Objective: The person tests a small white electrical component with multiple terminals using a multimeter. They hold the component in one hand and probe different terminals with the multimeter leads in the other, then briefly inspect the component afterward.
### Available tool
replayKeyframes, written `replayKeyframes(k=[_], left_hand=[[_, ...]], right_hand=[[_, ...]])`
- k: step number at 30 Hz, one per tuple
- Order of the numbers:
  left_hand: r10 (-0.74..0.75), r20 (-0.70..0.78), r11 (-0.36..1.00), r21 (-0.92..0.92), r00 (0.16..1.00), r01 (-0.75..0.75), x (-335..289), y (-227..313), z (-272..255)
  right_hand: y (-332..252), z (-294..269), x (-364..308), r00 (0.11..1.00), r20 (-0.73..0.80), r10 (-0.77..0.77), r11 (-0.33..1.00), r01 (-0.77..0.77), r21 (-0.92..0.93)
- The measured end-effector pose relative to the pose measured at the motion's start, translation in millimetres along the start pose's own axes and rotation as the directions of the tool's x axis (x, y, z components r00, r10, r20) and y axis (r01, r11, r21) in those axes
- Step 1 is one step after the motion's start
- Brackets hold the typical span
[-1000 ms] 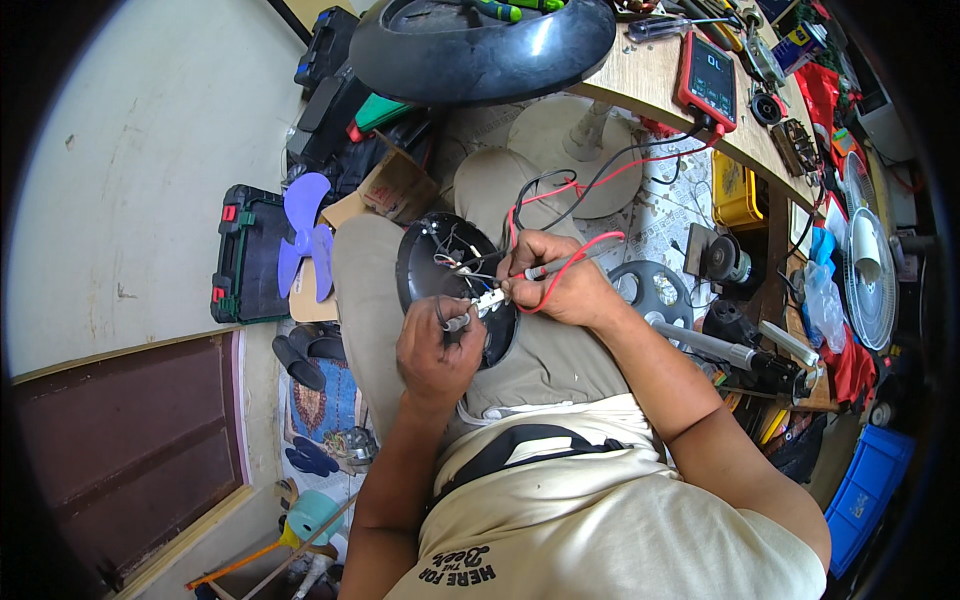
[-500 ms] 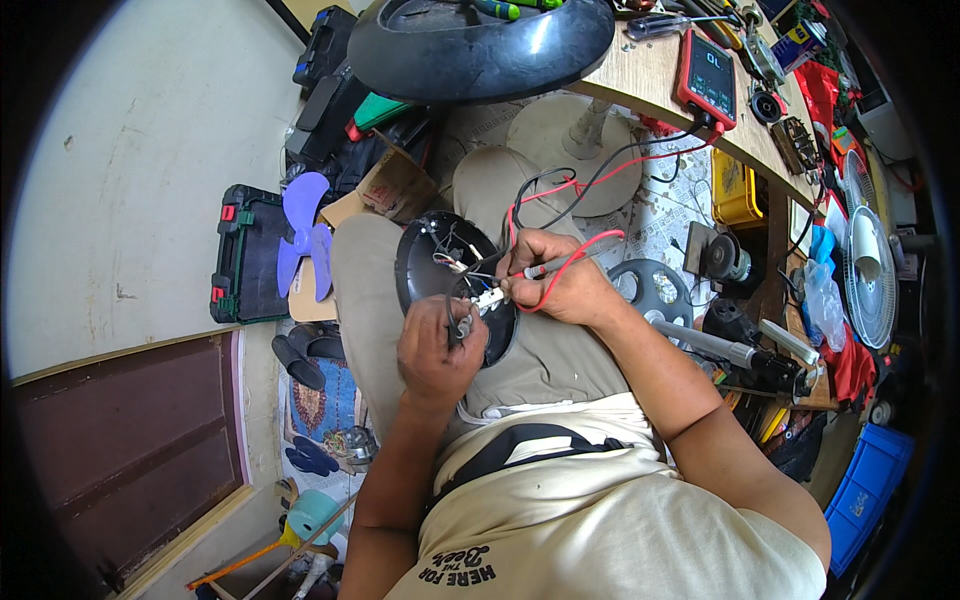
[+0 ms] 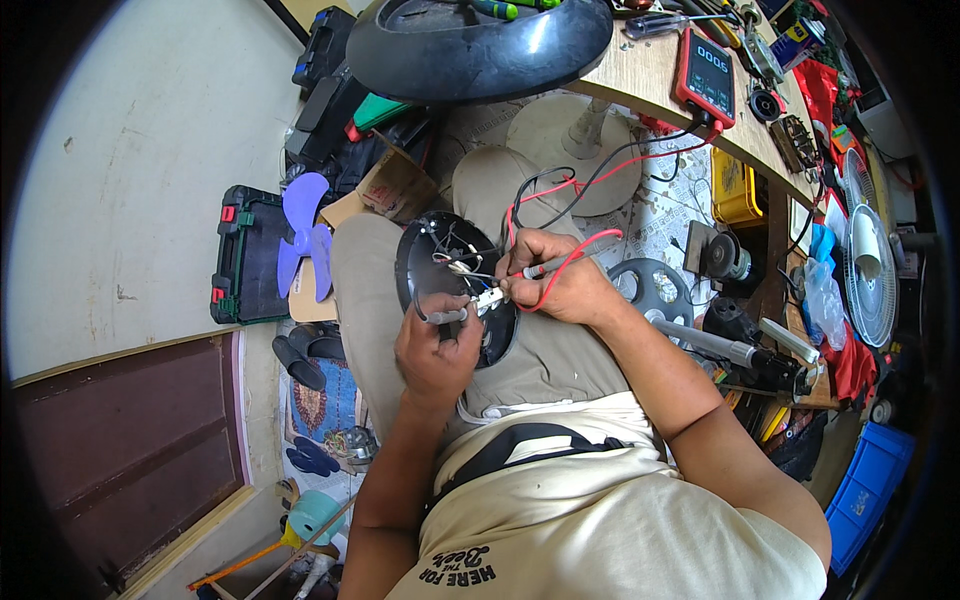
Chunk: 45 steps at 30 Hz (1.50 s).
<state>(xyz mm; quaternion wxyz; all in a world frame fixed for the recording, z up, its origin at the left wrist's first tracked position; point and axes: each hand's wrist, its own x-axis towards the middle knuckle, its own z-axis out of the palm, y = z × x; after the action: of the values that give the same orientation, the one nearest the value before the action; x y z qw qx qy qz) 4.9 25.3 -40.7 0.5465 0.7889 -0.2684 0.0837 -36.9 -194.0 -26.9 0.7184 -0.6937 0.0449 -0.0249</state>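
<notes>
A round black housing (image 3: 415, 262) with loose wires (image 3: 452, 238) inside rests on my lap. My left hand (image 3: 438, 350) is closed round a grey test probe (image 3: 447, 316), its tip against a small white part (image 3: 489, 299), perhaps a switch or connector. My right hand (image 3: 562, 283) pinches a test probe with a red lead (image 3: 545, 268), and its fingertips are at the white part's right end. Whether they also grip that part is hard to tell. Red and black leads run up to a red-edged multimeter (image 3: 708, 78) on the table.
A large black round base (image 3: 480, 60) overhangs the wooden table (image 3: 640, 75), which carries tools. A purple fan blade (image 3: 305, 238) leans by a tool case (image 3: 250, 255) at left. At right are a grey pole (image 3: 705, 343), a fan grille (image 3: 868, 280) and a blue crate (image 3: 870, 495).
My left hand has tilted its probe, which now lies nearly level against the white part. The multimeter's display shows a different reading. My right hand has hardly moved.
</notes>
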Motion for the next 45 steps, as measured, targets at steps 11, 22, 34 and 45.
replayKeyframes(k=[11, 22, 34, 45], left_hand=[[0.137, 0.088, 0.986, 0.086, 0.987, -0.144, 1.5, -2.8, -3.9], [0.104, 0.091, 0.993, 0.040, 0.990, -0.108, -0.6, -4.6, -2.8], [0.048, 0.046, 0.999, 0.004, 0.998, -0.048, -3.1, -3.1, -0.8], [-0.132, 0.000, 0.985, -0.110, 0.991, 0.131, -2.0, 1.4, -1.4]], right_hand=[[0.4, 1.0, 0.8, 1.000, 0.010, -0.010, 0.999, 0.010, 0.034], [-2.2, 0.3, -0.2, 0.999, 0.015, 0.032, 0.999, -0.032, 0.011], [1.3, -0.4, 0.8, 1.000, 0.025, 0.012, 1.000, -0.013, 0.017], [1.3, 0.2, 0.2, 0.999, 0.026, 0.046, 0.999, -0.047, 0.018]])
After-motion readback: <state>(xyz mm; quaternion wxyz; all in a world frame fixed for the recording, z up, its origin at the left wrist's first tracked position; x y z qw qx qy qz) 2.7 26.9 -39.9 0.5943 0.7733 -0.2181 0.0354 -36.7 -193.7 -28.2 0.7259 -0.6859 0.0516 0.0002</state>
